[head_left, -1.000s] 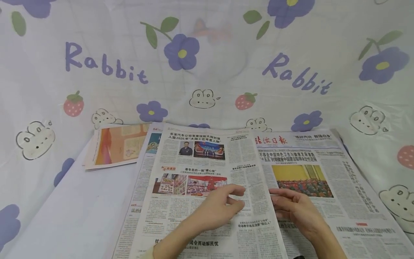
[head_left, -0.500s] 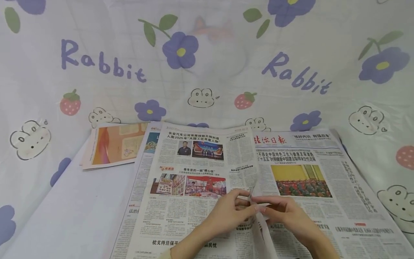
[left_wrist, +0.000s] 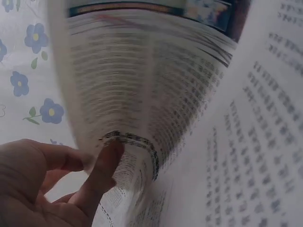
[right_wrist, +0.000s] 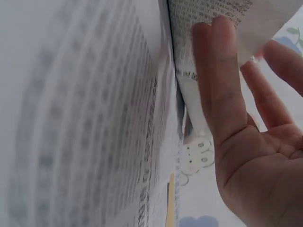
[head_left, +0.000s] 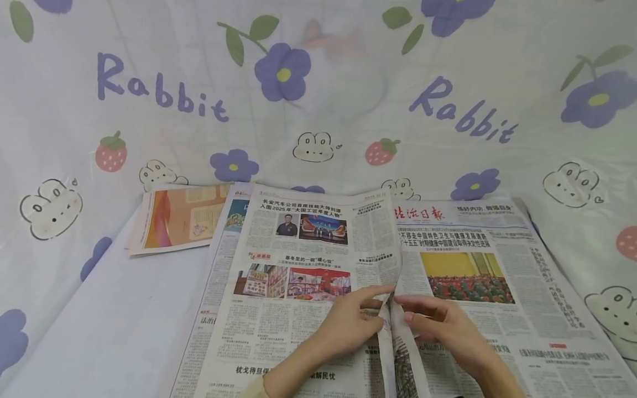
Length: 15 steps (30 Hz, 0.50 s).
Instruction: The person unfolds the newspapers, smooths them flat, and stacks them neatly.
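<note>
An open newspaper (head_left: 293, 326) lies in the middle of the head view, its right edge lifted and bent upward. My left hand (head_left: 350, 320) pinches that edge; in the left wrist view the thumb (left_wrist: 106, 165) presses on the print of the curving page (left_wrist: 156, 90). Just across the edge is my right hand (head_left: 448, 329). Its fingers (right_wrist: 222, 71) are straight against the raised sheet (right_wrist: 189, 42) in the right wrist view. Beneath the lifted edge, a second newspaper page (head_left: 537, 298) with a red masthead and a meeting photo spreads to the right.
A folded orange-printed paper (head_left: 184, 218) lies at the back left on the white table (head_left: 114, 315). Behind everything hangs a curtain (head_left: 318, 110) with rabbits, strawberries and purple flowers. Another newspaper edge (head_left: 221, 249) shows under the left side of the upper sheet.
The left hand has moved right to the sheet's edge and taken hold of it. The right hand has shifted slightly left. The lower right edge, flat before, now stands up between the hands.
</note>
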Tool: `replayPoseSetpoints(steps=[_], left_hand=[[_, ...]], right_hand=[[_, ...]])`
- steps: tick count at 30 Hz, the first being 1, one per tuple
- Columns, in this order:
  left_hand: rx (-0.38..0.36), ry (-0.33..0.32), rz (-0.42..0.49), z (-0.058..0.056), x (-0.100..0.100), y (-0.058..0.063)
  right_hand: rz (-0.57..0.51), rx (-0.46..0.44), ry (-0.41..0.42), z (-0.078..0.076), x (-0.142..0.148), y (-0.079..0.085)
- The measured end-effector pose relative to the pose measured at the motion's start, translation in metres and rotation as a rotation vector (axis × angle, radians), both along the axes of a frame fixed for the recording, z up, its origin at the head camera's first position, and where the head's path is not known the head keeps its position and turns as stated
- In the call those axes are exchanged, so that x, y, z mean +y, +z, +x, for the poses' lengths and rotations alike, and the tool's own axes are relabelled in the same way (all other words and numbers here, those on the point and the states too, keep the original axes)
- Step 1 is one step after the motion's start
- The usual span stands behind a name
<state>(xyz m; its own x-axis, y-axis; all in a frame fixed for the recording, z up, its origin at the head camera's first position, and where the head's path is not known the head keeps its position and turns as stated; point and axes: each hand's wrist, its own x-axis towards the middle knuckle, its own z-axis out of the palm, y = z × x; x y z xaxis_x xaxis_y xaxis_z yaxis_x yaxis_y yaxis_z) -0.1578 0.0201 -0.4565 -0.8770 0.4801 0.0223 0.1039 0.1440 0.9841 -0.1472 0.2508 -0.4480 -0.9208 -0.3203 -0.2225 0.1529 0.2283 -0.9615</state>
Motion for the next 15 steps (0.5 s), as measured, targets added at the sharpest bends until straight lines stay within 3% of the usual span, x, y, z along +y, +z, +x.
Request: replayPoseSetpoints(steps=[8, 15], left_hand=[[0.185, -0.027, -0.133, 0.001, 0.002, 0.000], [0.167, -0.031, -0.167, 0.001, 0.001, 0.001]], right_hand=[[0.049, -0.035, -0.009, -0.006, 0.009, -0.004], [0.065, -0.052, -0.002, -0.009, 0.013, -0.007]])
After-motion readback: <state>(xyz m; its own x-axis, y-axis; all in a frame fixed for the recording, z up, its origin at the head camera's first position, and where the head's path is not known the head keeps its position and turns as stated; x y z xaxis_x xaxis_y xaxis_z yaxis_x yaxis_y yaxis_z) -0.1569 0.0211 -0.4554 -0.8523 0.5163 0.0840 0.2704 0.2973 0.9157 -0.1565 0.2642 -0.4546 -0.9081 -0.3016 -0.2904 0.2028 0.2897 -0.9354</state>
